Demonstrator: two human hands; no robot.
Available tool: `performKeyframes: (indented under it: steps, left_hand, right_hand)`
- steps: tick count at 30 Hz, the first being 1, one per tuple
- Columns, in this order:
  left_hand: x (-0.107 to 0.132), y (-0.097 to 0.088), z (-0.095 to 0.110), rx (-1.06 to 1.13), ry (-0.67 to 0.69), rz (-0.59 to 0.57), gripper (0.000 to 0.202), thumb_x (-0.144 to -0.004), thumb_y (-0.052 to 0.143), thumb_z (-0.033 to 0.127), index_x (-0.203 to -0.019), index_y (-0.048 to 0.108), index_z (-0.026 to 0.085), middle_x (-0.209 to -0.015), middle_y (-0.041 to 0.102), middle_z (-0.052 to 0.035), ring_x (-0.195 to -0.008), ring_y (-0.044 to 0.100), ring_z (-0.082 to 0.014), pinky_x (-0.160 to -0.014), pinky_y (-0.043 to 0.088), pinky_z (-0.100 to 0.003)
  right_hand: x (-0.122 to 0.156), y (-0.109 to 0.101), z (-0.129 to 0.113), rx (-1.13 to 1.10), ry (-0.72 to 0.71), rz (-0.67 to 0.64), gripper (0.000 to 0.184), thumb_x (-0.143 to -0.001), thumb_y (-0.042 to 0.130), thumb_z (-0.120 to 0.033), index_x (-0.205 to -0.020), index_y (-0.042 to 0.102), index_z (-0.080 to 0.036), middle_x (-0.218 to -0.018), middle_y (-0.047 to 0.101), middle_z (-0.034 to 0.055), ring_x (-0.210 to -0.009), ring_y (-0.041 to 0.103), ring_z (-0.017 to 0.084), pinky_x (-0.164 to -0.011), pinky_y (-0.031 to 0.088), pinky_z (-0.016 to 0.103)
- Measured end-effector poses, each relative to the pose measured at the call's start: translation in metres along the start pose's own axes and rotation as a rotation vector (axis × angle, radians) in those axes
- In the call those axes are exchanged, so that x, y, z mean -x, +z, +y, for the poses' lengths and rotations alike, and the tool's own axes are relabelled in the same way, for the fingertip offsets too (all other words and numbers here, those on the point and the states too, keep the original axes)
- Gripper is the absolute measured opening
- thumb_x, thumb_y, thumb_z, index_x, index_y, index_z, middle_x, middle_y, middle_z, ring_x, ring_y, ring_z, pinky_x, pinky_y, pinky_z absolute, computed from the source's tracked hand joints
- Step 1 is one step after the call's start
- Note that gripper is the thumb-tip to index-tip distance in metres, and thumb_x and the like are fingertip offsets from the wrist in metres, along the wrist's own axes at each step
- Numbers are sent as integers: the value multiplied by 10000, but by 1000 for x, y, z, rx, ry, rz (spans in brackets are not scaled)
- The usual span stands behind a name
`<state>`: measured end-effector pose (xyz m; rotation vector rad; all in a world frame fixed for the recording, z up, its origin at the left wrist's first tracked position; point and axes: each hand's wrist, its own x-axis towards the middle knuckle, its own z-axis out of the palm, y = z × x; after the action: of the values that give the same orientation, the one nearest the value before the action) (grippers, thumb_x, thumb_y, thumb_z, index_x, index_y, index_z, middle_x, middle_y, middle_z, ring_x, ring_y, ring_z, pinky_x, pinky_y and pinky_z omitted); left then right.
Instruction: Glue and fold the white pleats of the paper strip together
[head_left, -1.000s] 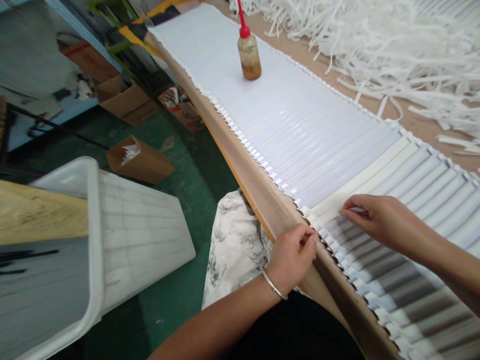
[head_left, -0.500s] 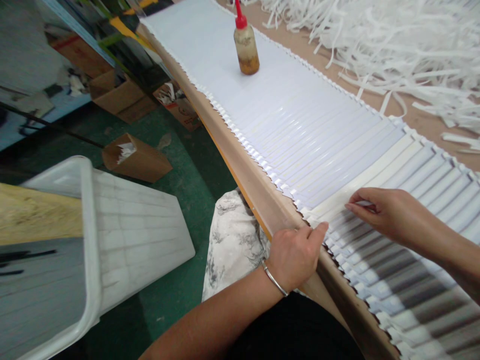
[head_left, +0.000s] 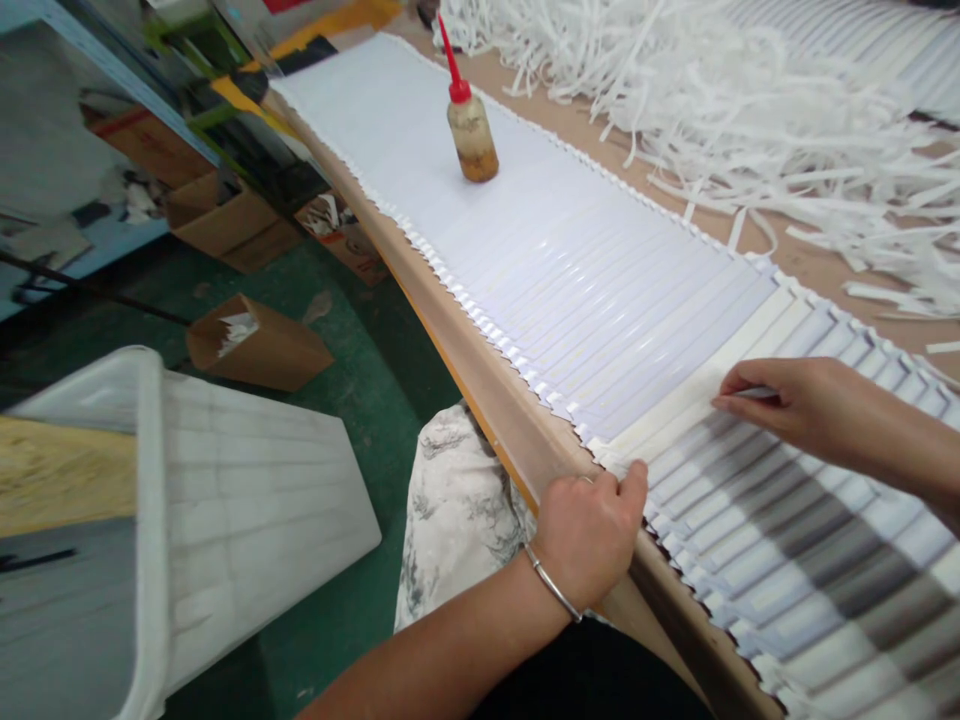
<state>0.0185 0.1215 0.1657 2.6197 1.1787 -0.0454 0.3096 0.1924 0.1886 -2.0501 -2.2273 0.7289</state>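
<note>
A long row of overlapping white strips (head_left: 600, 290) with notched edges lies along the table. At its near edge my left hand (head_left: 592, 525) is closed, its thumb and curled fingers on the end of a cream-white strip (head_left: 697, 390). Over the same strip, farther along it, my right hand (head_left: 795, 400) makes a pinch with thumb and fingertips. Whatever sits between those fingertips is too small or hidden to make out. Farther up the row stands a squeeze bottle (head_left: 474, 140) with a red nozzle and some amber liquid at the bottom.
A loose heap of white ribbon-like strips (head_left: 712, 110) covers the table's far side. Left of the table's edge (head_left: 465, 375), a large white plastic bin (head_left: 262, 500) and an open cardboard box (head_left: 262, 345) stand on the green floor. Patterned cloth (head_left: 457, 510) hangs below the edge.
The camera view has shifted slightly, so the bottle and row appear lower and to the left. My right hand has moved a little along the strip, away from my left, still pinched.
</note>
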Motion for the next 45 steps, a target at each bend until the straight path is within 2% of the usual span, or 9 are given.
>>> performKeyframes:
  steps: [4,8,13,23,26,30,35,42,45]
  left_hand:
    - [0,3,-1,-2,0,27,481,-985,623,175,-1463,575,200,-847,723,-8,-675,743,-238,-555,561,-365]
    - [1,7,-2,-22,0,74,502,-943,659,146,-1438,595,205,-812,706,7,-640,727,-231,-529,544,-358]
    - [2,9,-4,-39,-1,110,523,-905,685,107,-1411,614,216,-792,693,20,-613,710,-214,-521,527,-340]
    - [4,9,-6,-42,6,112,566,-871,694,70,-1410,607,218,-790,686,32,-611,697,-206,-517,518,-337]
    - [4,9,-7,-36,5,112,558,-869,703,76,-1400,617,222,-795,690,31,-613,698,-205,-528,528,-335]
    - [5,11,-6,-34,3,110,576,-854,706,65,-1401,624,224,-796,700,28,-609,701,-206,-528,531,-328]
    - [5,14,-6,-30,7,123,593,-843,666,43,-1408,628,219,-795,705,20,-593,700,-214,-517,539,-340]
    - [3,12,-6,-22,-2,115,585,-842,665,47,-1396,635,230,-799,715,24,-595,709,-229,-513,555,-355]
    - [2,12,-7,-25,-5,100,600,-828,665,39,-1395,633,231,-796,716,22,-599,713,-228,-518,554,-345]
  right_hand:
    - [-15,-32,37,12,78,62,330,-907,625,-558,-878,737,-249,-767,751,41,-701,672,204,-672,452,322]
    - [-31,-47,56,12,100,67,293,-883,633,-506,-864,738,-233,-787,762,62,-711,668,215,-654,436,330]
    - [-44,-43,63,84,127,4,292,-878,612,-488,-874,736,-224,-822,760,58,-763,665,213,-689,432,325]
    - [-43,-41,59,69,172,-30,304,-870,610,-498,-897,745,-227,-850,766,54,-809,673,222,-719,442,324]
    - [-44,-43,73,79,159,26,301,-870,628,-510,-862,731,-227,-831,756,60,-796,668,231,-718,434,335]
    - [-50,-52,110,28,154,131,268,-889,636,-476,-873,728,-224,-856,757,76,-790,647,217,-745,432,343]
    - [-63,-58,144,2,175,150,330,-903,605,-504,-917,738,-202,-812,742,74,-737,610,194,-713,420,339]
    - [-71,-48,151,-1,194,199,382,-881,629,-572,-884,702,-197,-815,738,75,-736,597,191,-698,411,331]
    - [-74,-46,149,5,192,207,361,-873,627,-544,-883,717,-195,-835,746,73,-757,620,200,-718,419,334]
